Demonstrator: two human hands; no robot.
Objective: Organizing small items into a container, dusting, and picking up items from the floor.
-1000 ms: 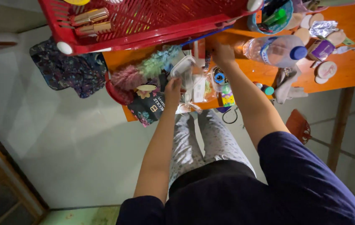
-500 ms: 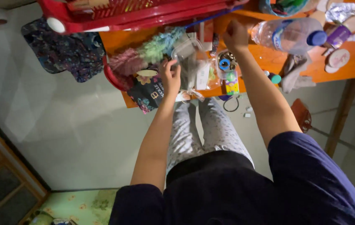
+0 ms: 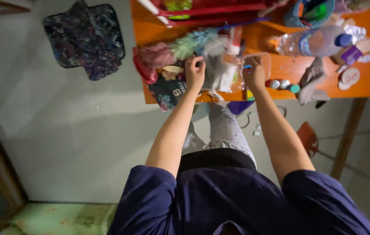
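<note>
Near the upper middle of the frame, the left hand (image 3: 195, 72) is curling its fingers onto a crumpled clear plastic bag (image 3: 216, 69), which is lying on the near part of the orange table (image 3: 280, 69), just below centre-top. The grip looks like a pinch at the bag's left edge, probably to keep the floppy plastic from sliding, though blur is hiding exactly how the fingertips are meeting. Just to the right, the right hand (image 3: 254, 74) is closing around something small with a blue spot; I cannot tell what it is, or how tightly the fingers are wrapping it. The bag is standing between the two hands, its long axis running roughly up and down the frame, its loose end trailing toward the table's near edge. A pastel fluffy duster (image 3: 189, 43) is lying just above the left hand, slanting toward the upper right. Farther right, a clear water bottle (image 3: 317, 41) is lying on its side, its blue cap pointing right. A red basket (image 3: 211, 11) is sitting along the top edge.
</note>
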